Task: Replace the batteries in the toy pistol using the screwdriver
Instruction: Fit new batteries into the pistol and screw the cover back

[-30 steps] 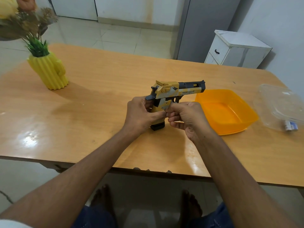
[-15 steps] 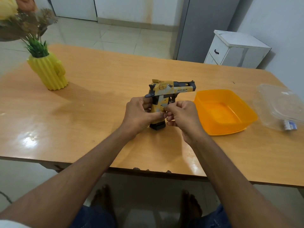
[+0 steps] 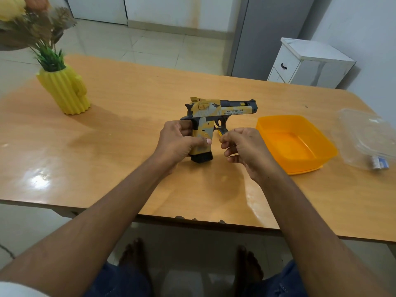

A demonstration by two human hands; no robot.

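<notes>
Yellow and grey plastic makes up the toy pistol [image 3: 211, 116], which stands upright near the middle of the table [image 3: 132, 99] in the head view, its black magazine base resting on the wood and its dark muzzle pointing right. Along the slide run the printed words "DESERT EAGLE"; a smaller line beneath them is too fine to read. The left hand [image 3: 179, 142] is wrapped round the grip from the left, fingers curled behind it and the thumb laid across the front face of the grip. The right hand [image 3: 244, 146] is just beside the pistol, under the trigger guard, its fingers curled in toward the thumb as in a pinch; whether it holds anything cannot be told. Right of the hands sits an orange tub [image 3: 300, 125], and beyond it, at the table's right edge, a clear plastic container [image 3: 364, 136] with a small blue-and-white pack inside, its print illegible. A yellow cactus-shaped vase [image 3: 66, 93] with flowers stands far left.
</notes>
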